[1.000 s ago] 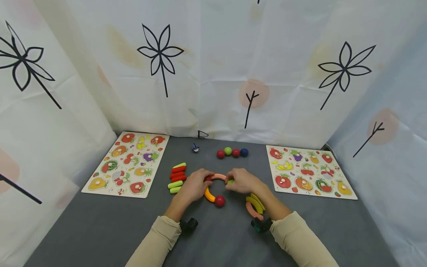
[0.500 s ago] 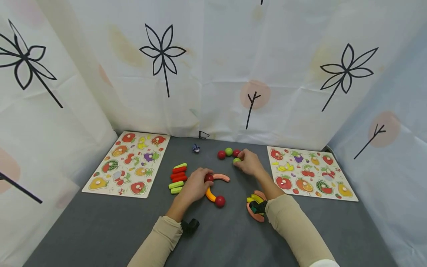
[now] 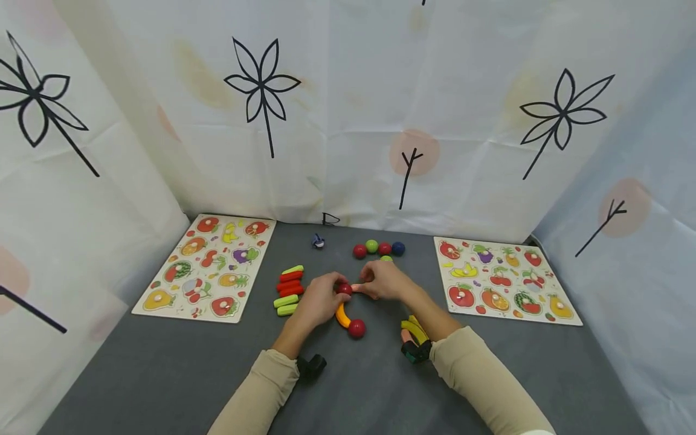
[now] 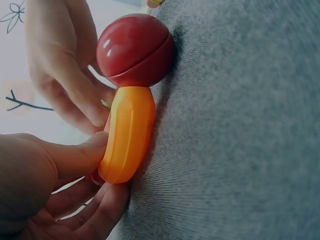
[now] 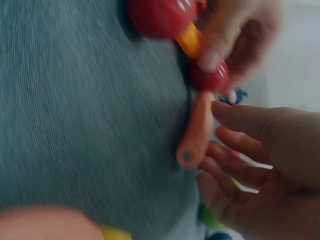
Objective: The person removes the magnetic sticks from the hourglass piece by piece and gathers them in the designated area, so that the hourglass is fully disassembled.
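My left hand (image 3: 319, 300) pinches a small red ball (image 3: 344, 290) between thumb and fingers on the grey cloth. One end of an orange, banana-like curved piece (image 4: 129, 132) lies at that ball, and a bigger-looking red ball (image 4: 135, 50) sits at its other end. My right hand (image 3: 387, 281) holds a pink curved toy sausage (image 5: 196, 132), thumb at the end by the pinched ball and fingers along its far side. The sausage's free end shows a round dark spot. Most of the sausage is hidden by the right hand in the head view.
Behind the hands are red, green and blue balls (image 3: 399, 248) and a small blue-and-white object (image 3: 318, 241). Red and green pieces (image 3: 290, 285) line the left. Yellow curved pieces (image 3: 415, 329) lie under the right wrist. Fruit boards (image 3: 209, 266) flank both sides; printed curtains enclose the table.
My right hand carried a green ball back to the row of balls, let it go, then came forward left and took hold of the pink sausage. My left hand has stayed on the red ball.
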Motion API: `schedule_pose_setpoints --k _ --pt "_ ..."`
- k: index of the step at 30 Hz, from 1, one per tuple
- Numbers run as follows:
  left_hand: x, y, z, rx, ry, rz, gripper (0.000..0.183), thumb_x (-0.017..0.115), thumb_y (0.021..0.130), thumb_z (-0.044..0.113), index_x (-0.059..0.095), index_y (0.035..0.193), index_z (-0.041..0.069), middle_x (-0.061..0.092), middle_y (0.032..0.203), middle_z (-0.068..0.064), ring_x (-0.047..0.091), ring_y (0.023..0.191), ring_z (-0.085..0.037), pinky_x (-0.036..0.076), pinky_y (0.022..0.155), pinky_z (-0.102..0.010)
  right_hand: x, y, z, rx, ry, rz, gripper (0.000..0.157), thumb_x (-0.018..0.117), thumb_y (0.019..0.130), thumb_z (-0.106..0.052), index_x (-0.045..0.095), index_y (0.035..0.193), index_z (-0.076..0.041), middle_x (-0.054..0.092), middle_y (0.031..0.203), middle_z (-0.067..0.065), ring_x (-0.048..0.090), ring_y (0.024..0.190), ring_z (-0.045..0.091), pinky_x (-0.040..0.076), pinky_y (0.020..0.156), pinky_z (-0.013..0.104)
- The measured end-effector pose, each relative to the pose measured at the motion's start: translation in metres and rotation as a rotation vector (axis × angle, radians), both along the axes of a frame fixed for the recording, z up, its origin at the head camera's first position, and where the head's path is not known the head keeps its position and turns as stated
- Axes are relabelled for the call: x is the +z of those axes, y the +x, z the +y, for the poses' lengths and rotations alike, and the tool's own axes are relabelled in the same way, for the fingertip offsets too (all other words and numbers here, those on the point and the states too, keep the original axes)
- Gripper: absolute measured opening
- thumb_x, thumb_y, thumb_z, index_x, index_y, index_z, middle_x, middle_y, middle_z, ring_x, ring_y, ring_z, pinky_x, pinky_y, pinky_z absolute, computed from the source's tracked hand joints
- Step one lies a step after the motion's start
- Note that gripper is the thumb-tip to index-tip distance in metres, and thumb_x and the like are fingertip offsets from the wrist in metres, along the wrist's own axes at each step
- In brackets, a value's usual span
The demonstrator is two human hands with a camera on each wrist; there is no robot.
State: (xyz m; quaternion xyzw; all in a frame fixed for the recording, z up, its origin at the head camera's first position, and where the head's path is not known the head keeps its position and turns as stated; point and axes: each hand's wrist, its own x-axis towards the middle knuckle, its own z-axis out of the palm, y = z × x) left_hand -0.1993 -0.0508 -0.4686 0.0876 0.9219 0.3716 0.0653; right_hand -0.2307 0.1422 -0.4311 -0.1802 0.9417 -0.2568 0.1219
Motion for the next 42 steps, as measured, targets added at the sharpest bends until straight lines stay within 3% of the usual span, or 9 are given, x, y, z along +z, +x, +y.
schedule_pose_setpoints --k 3,6,9,15,20,26,32,38,42 --pt "-0.001 -0.001 0.001 -0.018 0.001 0.010 0.031 0.078 0.092 0.020 0.069 0.120 0.010 0.071 0.113 -0.006 0.059 0.084 -0.016 0.054 0.077 -0.031 -0.006 0.003 -0.009 -0.013 0.071 -0.019 0.020 0.075 0.094 -0.025 0.073 0.101 -0.006 0.072 0.083 0.005 0.059 0.067 0.011 0.050 0.063 0.023" --pt "-0.003 -0.001 0.002 -0.016 0.011 0.009 0.031 0.078 0.092 0.020 0.069 0.120 0.010 0.071 0.111 -0.005 0.058 0.080 -0.016 0.052 0.073 -0.030 -0.007 0.005 -0.012 -0.088 0.138 0.031 0.020 0.072 0.096 -0.025 0.073 0.091 -0.006 0.067 0.075 0.003 0.056 0.062 0.012 0.045 0.058 0.024" --pt "-0.003 0.001 0.001 -0.016 0.015 0.009 0.032 0.078 0.092 0.022 0.069 0.120 0.011 0.070 0.108 -0.005 0.057 0.077 -0.015 0.050 0.069 -0.028 0.002 0.008 -0.005 -0.143 0.119 0.031 0.022 0.071 0.097 -0.026 0.072 0.090 -0.005 0.065 0.067 0.004 0.057 0.057 0.013 0.044 0.055 0.024" --pt "0.000 0.003 -0.002 -0.016 0.016 0.004 0.036 0.077 0.092 0.024 0.068 0.125 0.013 0.070 0.108 -0.004 0.059 0.078 -0.015 0.051 0.070 -0.030 0.025 0.024 0.028 -0.102 0.047 -0.039 0.015 0.074 0.094 -0.019 0.070 0.100 -0.005 0.066 0.074 0.004 0.059 0.060 0.013 0.046 0.058 0.025" --pt "0.005 0.012 -0.002 0.047 -0.034 -0.065 0.051 0.082 0.087 0.027 0.063 0.130 0.009 0.064 0.115 -0.010 0.059 0.091 -0.020 0.054 0.082 -0.038 0.024 0.043 0.058 -0.148 0.115 0.013 0.015 0.075 0.093 -0.017 0.069 0.100 -0.005 0.065 0.084 0.005 0.058 0.068 0.014 0.048 0.063 0.027" --pt "0.007 0.014 0.000 0.124 -0.022 -0.147 0.044 0.082 0.088 0.028 0.061 0.121 0.008 0.069 0.103 -0.007 0.062 0.082 -0.019 0.055 0.073 -0.033 0.010 0.057 0.077 -0.149 0.110 0.032 0.012 0.074 0.093 -0.016 0.068 0.096 -0.007 0.064 0.083 0.004 0.055 0.070 0.014 0.046 0.063 0.028" --pt "0.006 0.015 0.000 0.065 0.003 -0.108 0.039 0.079 0.090 0.030 0.066 0.120 0.009 0.070 0.105 -0.006 0.063 0.086 -0.017 0.055 0.075 -0.032 0.002 0.060 0.080 -0.123 0.095 0.006 0.011 0.072 0.095 -0.017 0.068 0.094 -0.006 0.064 0.082 0.003 0.054 0.069 0.014 0.046 0.063 0.028" --pt "0.006 0.017 0.001 0.030 -0.012 -0.106 0.031 0.081 0.089 0.026 0.070 0.112 0.009 0.068 0.101 -0.004 0.060 0.085 -0.017 0.054 0.076 -0.032 0.012 0.062 0.082 -0.117 0.123 -0.064 0.018 0.072 0.095 -0.022 0.071 0.090 -0.005 0.066 0.078 0.003 0.054 0.065 0.013 0.045 0.060 0.025" --pt "0.001 0.013 0.007 0.013 0.025 -0.072 0.023 0.079 0.090 0.024 0.074 0.109 0.012 0.072 0.099 -0.002 0.061 0.083 -0.014 0.053 0.073 -0.030 0.016 0.055 0.070 -0.135 0.166 -0.046 0.019 0.072 0.094 -0.021 0.074 0.082 -0.006 0.066 0.071 0.003 0.055 0.058 0.012 0.046 0.057 0.025"
